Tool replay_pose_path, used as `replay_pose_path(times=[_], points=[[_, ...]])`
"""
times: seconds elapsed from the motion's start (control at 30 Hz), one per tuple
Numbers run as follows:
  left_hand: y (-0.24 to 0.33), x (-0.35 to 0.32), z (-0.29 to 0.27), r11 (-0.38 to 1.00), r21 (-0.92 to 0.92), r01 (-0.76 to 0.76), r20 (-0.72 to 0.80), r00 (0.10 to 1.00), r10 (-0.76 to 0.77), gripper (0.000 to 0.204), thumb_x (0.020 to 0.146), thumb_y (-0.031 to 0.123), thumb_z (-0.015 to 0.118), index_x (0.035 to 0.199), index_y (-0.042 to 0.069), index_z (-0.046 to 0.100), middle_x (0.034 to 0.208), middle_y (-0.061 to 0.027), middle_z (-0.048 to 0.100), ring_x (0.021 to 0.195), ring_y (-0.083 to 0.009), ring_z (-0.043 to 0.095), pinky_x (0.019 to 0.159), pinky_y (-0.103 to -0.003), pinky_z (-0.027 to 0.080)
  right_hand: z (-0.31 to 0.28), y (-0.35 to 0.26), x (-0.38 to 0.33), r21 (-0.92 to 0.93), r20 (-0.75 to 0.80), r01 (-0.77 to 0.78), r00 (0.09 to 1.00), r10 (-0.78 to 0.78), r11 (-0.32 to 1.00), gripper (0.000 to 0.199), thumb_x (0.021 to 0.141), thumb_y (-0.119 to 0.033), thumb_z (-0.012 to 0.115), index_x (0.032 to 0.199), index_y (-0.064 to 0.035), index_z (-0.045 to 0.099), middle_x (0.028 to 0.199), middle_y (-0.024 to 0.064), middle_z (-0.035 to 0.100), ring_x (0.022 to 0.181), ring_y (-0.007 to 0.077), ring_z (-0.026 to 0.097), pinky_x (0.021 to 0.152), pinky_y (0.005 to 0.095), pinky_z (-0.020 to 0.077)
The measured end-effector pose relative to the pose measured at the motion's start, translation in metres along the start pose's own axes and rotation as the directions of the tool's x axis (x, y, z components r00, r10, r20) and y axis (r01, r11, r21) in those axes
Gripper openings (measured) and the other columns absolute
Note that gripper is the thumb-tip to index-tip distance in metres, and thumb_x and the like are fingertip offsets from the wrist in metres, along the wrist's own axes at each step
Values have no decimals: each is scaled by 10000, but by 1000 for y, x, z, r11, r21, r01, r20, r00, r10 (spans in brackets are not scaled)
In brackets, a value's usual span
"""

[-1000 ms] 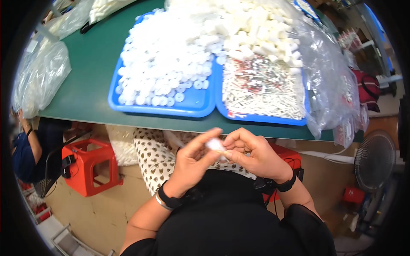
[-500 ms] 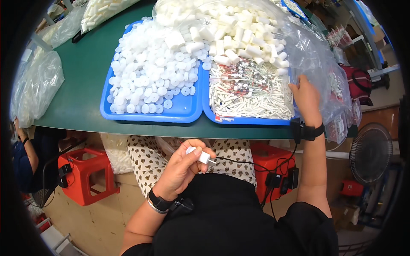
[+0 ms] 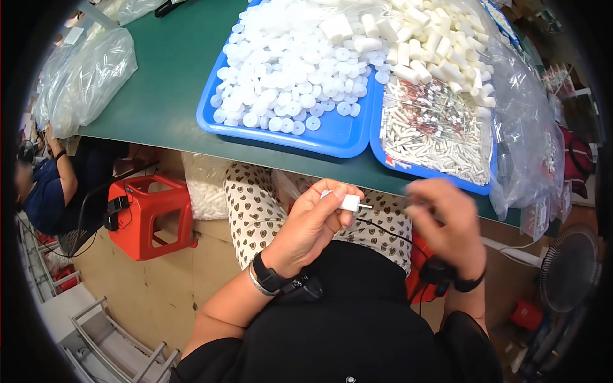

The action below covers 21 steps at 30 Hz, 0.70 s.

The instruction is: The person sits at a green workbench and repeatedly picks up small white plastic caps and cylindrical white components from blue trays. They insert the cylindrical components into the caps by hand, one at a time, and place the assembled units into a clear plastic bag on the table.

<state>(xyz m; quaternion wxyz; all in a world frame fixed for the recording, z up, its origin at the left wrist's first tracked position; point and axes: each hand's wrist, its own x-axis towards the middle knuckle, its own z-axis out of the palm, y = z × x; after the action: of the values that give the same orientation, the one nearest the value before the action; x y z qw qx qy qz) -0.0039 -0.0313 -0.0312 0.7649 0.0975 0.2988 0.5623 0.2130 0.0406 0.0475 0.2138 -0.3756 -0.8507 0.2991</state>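
Above my lap, my left hand (image 3: 306, 225) pinches a white cylindrical piece (image 3: 348, 202) between thumb and fingers. A thin pale rod (image 3: 365, 206) sticks out of its right end. My right hand (image 3: 447, 220) is in the air just right of it, near the table edge, its fingers bent and smeared by motion. Whether it holds anything cannot be made out. Beyond the hands, a blue tray (image 3: 325, 145) bears a heap of translucent white discs (image 3: 274, 80). The adjoining blue tray (image 3: 440, 177) contains short white rods (image 3: 447, 152), red-and-silver thin parts (image 3: 424, 108) and cream cylinders (image 3: 440, 45).
Both trays stand on a green table (image 3: 159, 96). Clear plastic bags lie at its left (image 3: 89, 80) and right (image 3: 527, 127). Red stools (image 3: 150, 220) and a black fan (image 3: 568, 268) stand around me. Another person's arm (image 3: 64, 169) shows at the left.
My right hand has left the right edge of the rod tray and come down toward my left hand. The left hand still grips the white piece. The whole view has shifted and tilted.
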Motion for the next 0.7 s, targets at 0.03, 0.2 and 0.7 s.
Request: replay_pose_path(times=[0.03,0.2,0.7], points=[[1,0,3,1000,-17,-1,-1,1000,1,222,1020,231,529,1027,14,577,844,-37,569,723,-79,488,698,-230,439,13,-3,2,-15,32,113,993,-113,993,293,799,-16,721,1074,14,623,952,145,663,804,291,663,687,361,536],[-4,-2,-2,997,-28,-67,-3,998,67,164,1021,213,528,1020,50,545,993,-69,563,757,-79,511,746,-252,464,48,1,2,122,53,81,995,-88,989,281,821,-20,708,1071,27,590,951,168,648,797,310,664,670,368,532],[-27,-3,-13,791,556,-254,138,967,214,373,933,95,640,1281,77,505,1285,-37,479,1176,-130,490,1000,-296,421,78,13,-1,145,38,218,974,-225,965,292,833,51,632,1118,30,569,1020,194,623,857,352,652,710,392,537]])
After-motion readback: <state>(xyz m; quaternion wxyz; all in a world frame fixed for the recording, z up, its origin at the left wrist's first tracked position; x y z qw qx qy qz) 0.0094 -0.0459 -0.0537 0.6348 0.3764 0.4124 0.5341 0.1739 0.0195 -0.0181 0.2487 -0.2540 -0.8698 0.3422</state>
